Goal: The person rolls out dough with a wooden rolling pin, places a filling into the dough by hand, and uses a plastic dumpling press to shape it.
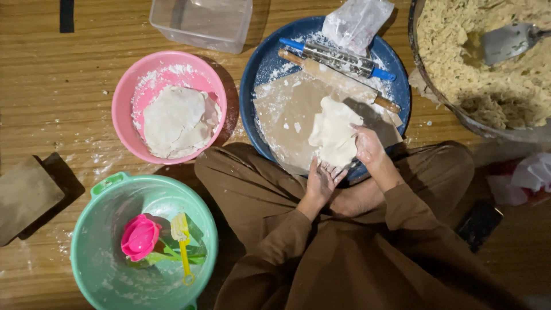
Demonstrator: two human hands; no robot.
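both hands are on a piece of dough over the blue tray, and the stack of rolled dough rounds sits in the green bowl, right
Not quite. The head view shows the stack of rolled dough rounds in the pink bowl, not the green one. Both the left hand and right hand hold the dough over the blue tray.

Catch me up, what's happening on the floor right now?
A person sitting on the floor holds a thin sheet of dough between both hands: left hand under its lower edge, right hand at its side. It hangs over a floured board in a blue tray, beside a rolling pin. More rolled sheets lie in the pink bowl.
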